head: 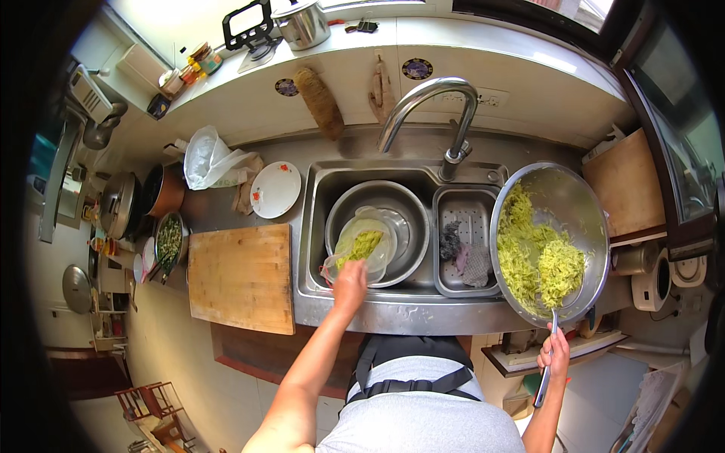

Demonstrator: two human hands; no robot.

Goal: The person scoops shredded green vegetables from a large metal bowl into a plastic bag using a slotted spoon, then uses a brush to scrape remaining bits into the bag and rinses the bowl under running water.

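My left hand (350, 282) grips the near edge of a translucent bag (380, 266) that holds shredded green vegetable (361, 247). The bag rests in a round metal basin (418, 226) inside the larger sink bowl. In my right hand (554, 351) is the handle of a metal ladle (545, 382). The ladle's head lies under a heap of pale green shreds (561, 272) within a large steel bowl (589, 212), at the right of the sink. More shreds cover the left side of that bowl.
A chrome faucet (467, 105) arches over the sink (368, 306). The small basin (473, 198) holds a cloth (477, 265) and scrubber (450, 240). Left are a wooden cutting board (241, 277), a white plate (276, 189), a plastic bag (209, 158) and a bowl of chopped greens (170, 235).
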